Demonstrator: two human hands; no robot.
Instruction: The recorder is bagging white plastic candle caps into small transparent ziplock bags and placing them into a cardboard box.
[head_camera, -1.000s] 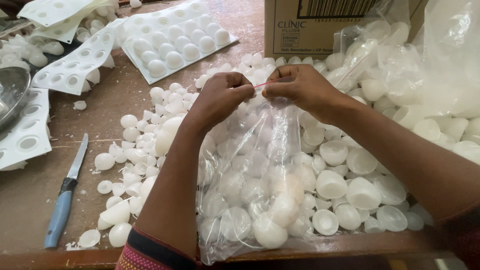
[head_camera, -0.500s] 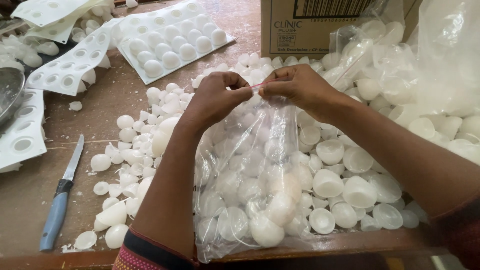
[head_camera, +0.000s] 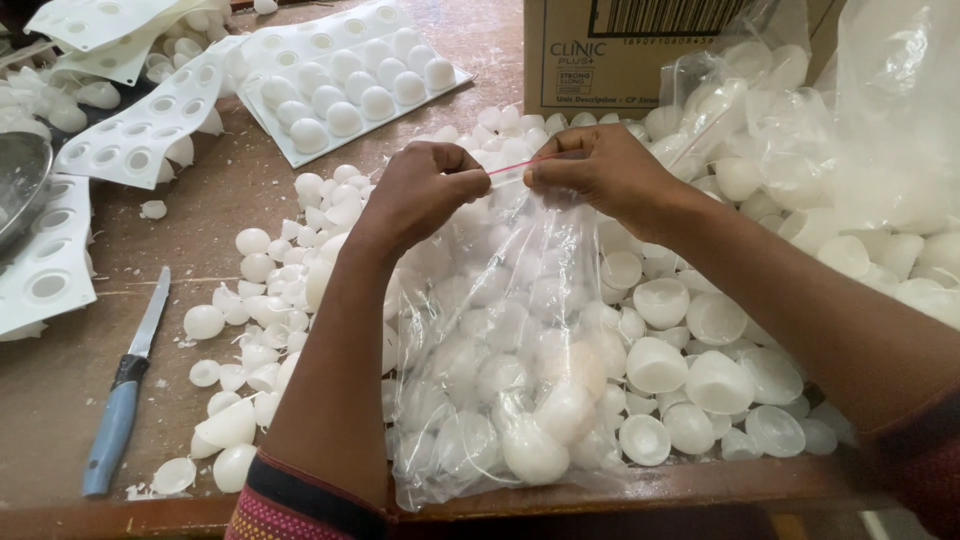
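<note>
Both grips pinch a red rubber band stretched sideways atop the upright bag.

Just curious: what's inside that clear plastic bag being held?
The clear plastic bag holds white half-round shells. Those deeper inside are hidden. Left hand and right hand pinch its neck.

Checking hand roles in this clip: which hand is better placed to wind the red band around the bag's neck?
Probably the right hand: it pinches the stretched red rubber band above the clear bag. The left hand grips the gathered neck, so it looks busier anchoring.
</note>
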